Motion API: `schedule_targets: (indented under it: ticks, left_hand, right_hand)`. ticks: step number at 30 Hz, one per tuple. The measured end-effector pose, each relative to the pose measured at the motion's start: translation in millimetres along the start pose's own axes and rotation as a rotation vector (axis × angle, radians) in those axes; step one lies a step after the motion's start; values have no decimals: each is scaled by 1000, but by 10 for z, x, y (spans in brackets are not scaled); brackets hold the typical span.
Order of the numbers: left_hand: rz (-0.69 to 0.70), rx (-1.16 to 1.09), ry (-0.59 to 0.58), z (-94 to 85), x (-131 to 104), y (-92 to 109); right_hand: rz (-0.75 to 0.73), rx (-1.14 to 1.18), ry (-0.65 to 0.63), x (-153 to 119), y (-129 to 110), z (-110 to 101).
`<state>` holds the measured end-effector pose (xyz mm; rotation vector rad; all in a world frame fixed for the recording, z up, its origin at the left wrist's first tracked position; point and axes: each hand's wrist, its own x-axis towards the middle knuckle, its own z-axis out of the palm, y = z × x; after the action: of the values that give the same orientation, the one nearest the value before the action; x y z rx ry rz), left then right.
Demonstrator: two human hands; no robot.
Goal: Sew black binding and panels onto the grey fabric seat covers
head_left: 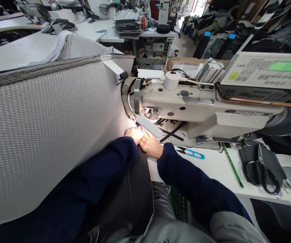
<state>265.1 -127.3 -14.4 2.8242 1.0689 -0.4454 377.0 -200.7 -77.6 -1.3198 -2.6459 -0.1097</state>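
Note:
My left hand (pixel 134 135) is closed at the sewing machine's (pixel 201 104) needle area, its curled fingers on the edge of a black leather-like cover (pixel 132 189). Right beside it, touching it, my right hand (pixel 151 145) also grips the cover's edge. The cover hangs down over my lap and shows a stitched seam. A large grey mesh-textured piece (pixel 59 121) with a dark bound edge rises on the left, over my left forearm. A lamp (pixel 149 126) lights the spot; the needle and fingertips are partly hidden behind it.
Blue thread snips (pixel 191 153) lie right of my right sleeve. Farther right are a green pencil (pixel 233 164) and black-handled scissors (pixel 262 172) by dark pieces. A control panel (pixel 267 69) stands above the machine. Behind, a stack of cut pieces (pixel 127 25) sits on another table.

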Motion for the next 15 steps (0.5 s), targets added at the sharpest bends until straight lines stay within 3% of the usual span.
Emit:
schedule_targets:
  ticks: [3,7,11,13,15]
  left_hand:
    - [-9,19,-12,-37,-272,129]
    - [95,114,129,-13,-1083,135]
    - [-11,174,264,222,-1798,-319]
    - [-43,180,260,347,-1920,-621]
    - [-36,198,268,387,-1883,-873]
  right_hand:
    - [-64,71,-1,-20,14,-4]
    - [-132,136,-26,-60,-55,-57]
    - [-188,141,-93,-66,-185,-146]
    - [-170,111,-112,-35,-279,-164]
    - [-121,54,-105,21,-387,-153]
